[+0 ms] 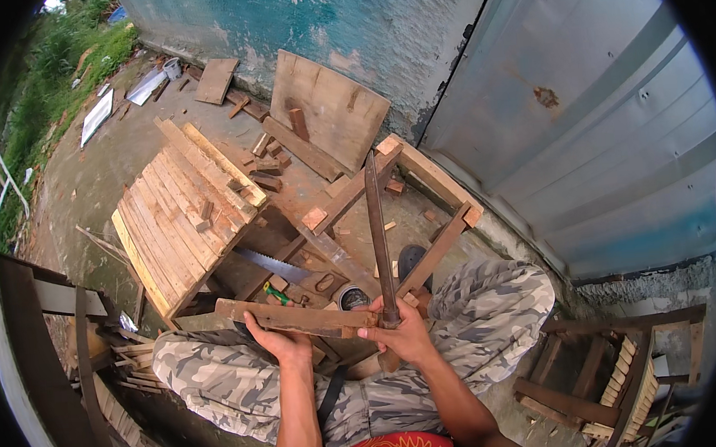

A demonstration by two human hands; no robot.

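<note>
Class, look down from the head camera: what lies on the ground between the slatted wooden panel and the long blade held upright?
In the head view, a handsaw lies between the slatted panel and the upright blade in the right hand.

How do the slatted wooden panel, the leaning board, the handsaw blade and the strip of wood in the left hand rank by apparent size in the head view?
1. Slatted wooden panel
2. Leaning board
3. Strip of wood in the left hand
4. Handsaw blade, partly hidden, so unsure
</note>
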